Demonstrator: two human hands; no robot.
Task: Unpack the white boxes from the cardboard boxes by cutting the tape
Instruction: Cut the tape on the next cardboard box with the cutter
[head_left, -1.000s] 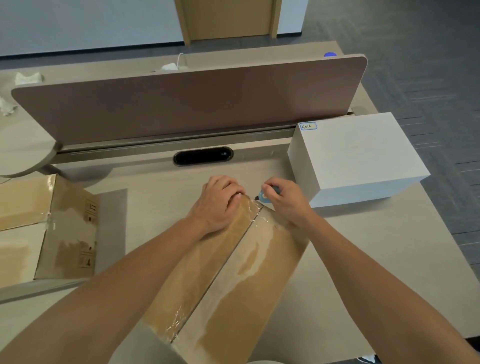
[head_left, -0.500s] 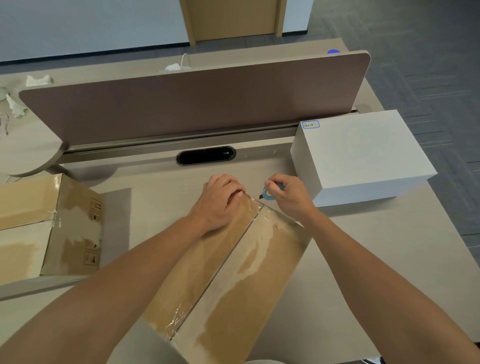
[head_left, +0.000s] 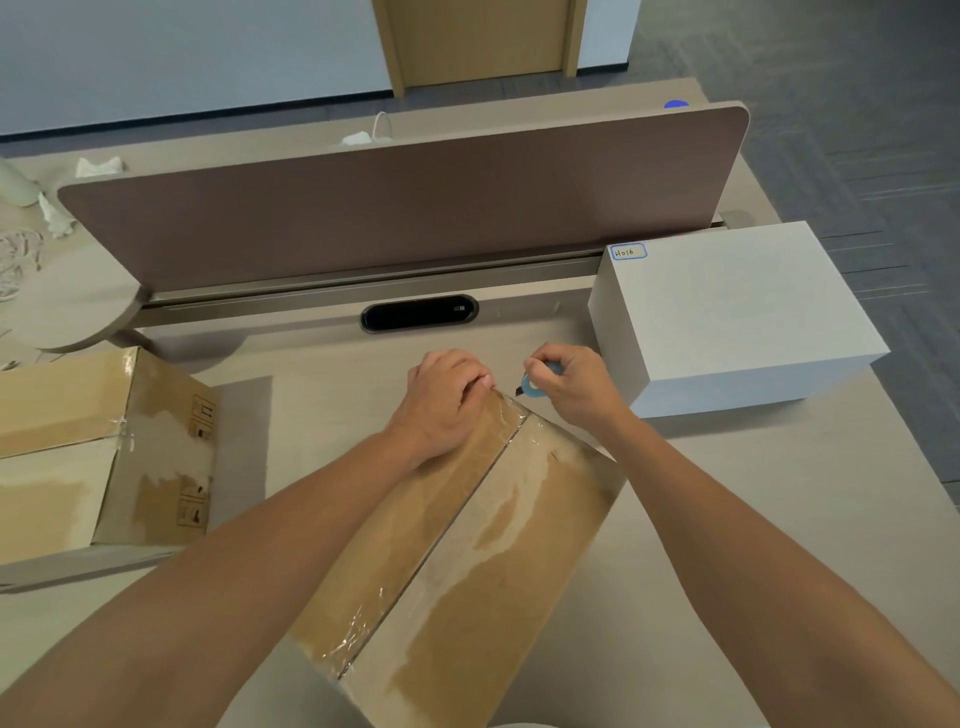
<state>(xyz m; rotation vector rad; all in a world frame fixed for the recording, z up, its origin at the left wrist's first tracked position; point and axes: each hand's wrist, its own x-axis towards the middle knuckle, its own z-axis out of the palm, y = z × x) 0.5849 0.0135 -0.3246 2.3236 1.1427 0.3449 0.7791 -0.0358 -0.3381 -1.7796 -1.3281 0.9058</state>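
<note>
Looking down from the head view, the camera is showing a cardboard box (head_left: 457, 561) lying on the desk (head_left: 779, 493) in front of the person, its top flaps meeting at a seam covered by clear tape (head_left: 519, 441) that is wrinkling at both ends. The left hand (head_left: 444, 402) is pressing on the far left part of the box top, fingers curled down over the far edge, its grip bearing on the cardboard rather than enclosing anything. The right hand (head_left: 571, 384) is hovering just past the far corner of the box, its grip pinching a small blue cutter (head_left: 535, 384) whose dark tip is pointing at the far end of the taped seam. A white box (head_left: 737, 317) with a small handwritten label at its far left corner is sitting on the desk just beside the right hand. A second cardboard box (head_left: 104, 447), also taped, is lying at the left edge of the desk, well apart from the hands. A brown divider panel (head_left: 395, 208) is standing across the back of the desk.
</note>
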